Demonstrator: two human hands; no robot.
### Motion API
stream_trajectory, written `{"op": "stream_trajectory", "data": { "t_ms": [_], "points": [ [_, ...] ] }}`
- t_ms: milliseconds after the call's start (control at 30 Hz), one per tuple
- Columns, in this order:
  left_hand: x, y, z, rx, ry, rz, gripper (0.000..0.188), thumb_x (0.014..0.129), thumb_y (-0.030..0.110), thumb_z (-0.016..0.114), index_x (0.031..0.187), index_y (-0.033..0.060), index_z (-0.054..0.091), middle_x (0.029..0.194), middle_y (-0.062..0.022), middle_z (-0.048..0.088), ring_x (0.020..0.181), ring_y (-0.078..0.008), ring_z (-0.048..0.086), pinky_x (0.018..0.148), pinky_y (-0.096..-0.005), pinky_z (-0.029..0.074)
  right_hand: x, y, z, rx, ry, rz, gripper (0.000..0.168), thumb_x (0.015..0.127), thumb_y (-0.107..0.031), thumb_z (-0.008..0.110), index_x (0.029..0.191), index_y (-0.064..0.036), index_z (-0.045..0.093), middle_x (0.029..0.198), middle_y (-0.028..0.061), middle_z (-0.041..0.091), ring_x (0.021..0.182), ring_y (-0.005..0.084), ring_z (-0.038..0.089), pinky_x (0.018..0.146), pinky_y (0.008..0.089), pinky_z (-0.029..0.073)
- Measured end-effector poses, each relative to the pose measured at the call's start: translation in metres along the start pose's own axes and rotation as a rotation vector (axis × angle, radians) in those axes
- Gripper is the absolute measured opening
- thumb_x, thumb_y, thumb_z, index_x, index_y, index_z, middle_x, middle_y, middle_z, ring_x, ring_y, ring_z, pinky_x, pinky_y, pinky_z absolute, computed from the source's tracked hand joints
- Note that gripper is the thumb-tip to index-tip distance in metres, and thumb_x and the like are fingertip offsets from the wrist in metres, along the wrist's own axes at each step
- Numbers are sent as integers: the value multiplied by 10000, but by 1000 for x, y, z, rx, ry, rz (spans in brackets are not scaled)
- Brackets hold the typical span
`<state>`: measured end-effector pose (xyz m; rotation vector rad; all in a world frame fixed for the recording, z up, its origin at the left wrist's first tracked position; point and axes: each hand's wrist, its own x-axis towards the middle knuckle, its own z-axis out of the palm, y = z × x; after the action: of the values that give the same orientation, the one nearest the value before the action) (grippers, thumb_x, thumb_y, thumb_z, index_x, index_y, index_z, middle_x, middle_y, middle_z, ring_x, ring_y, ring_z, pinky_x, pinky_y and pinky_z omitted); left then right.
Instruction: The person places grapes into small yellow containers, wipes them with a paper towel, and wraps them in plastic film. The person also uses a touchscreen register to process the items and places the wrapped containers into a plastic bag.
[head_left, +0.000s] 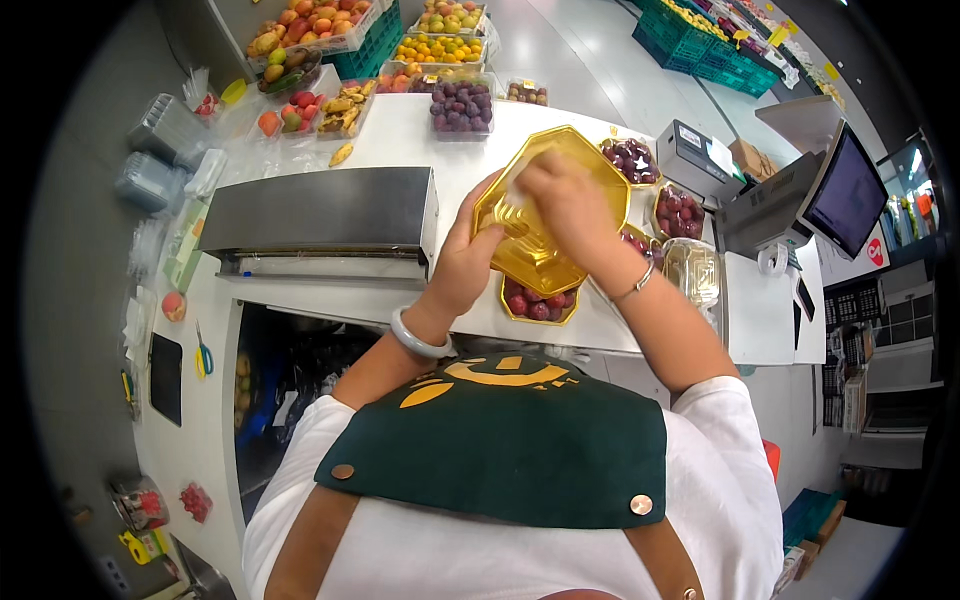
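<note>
My left hand (466, 259) grips the near left rim of a gold octagonal plastic tray (600, 169), its thumb on the inner side. Inside the tilted tray, my right hand (562, 202) is blurred and pinches a whitish piece, perhaps tissue or film, against the surface. Partly under the tray sits a gold-rimmed tray of dark red plums (538, 301). Further packs of dark red fruit (679, 213) stand to the right, beside a stack of clear lids or containers (691, 271).
A metal film-wrapping machine (322, 214) stands left of my hands. A clear box of purple plums (461, 106) is at the counter's far edge. On the right are a label printer (699, 157) and a monitor (846, 187). Scissors (202, 360) lie on the left counter.
</note>
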<state>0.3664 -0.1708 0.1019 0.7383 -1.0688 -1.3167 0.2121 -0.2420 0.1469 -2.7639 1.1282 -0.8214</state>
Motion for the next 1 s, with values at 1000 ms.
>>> {"op": "stream_trajectory", "data": {
  "t_ms": [1000],
  "points": [
    [54,-160,-54,-151,697,-371,436,940,288,488,1318,170,306,1282,-74,448,1068,-234,521,799,-447,483,-218,93,52,414,-283,833,44,808,-62,550,841,-34,553,755,120,587,704,254,575,654,359,459]
  ]
}}
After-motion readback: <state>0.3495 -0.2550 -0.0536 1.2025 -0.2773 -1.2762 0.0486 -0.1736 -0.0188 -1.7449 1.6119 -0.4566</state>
